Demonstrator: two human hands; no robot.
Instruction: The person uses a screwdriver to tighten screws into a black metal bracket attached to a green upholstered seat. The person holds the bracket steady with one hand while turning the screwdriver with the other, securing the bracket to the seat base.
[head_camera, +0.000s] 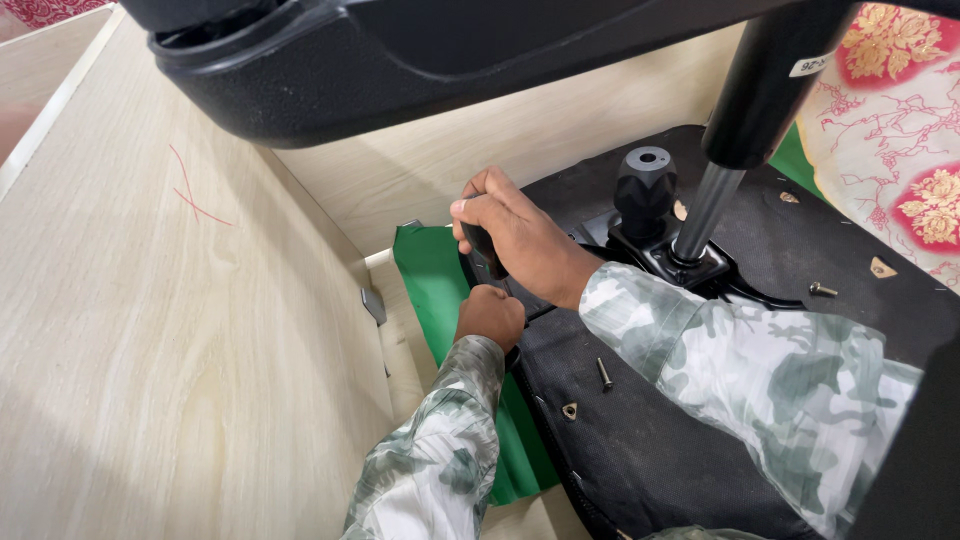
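An upturned office chair seat (650, 440), black on its underside, lies in front of me on a green sheet (435, 275). My right hand (515, 235) is wrapped around a black lever handle (483, 255) at the seat's left edge. My left hand (490, 315) is closed just below it, pressed to the seat edge; what its fingers hold is hidden. Both sleeves are camouflage-patterned. A black knob (645, 185) and the chrome gas cylinder (708, 205) rise from the metal mechanism plate (690, 265).
A loose bolt (604, 373) lies on the seat near my left arm, another bolt (822, 290) at the right. A pale wooden panel (150, 330) stands at the left. The chair base (400, 60) hangs overhead. A red floral cloth (900, 150) lies at the right.
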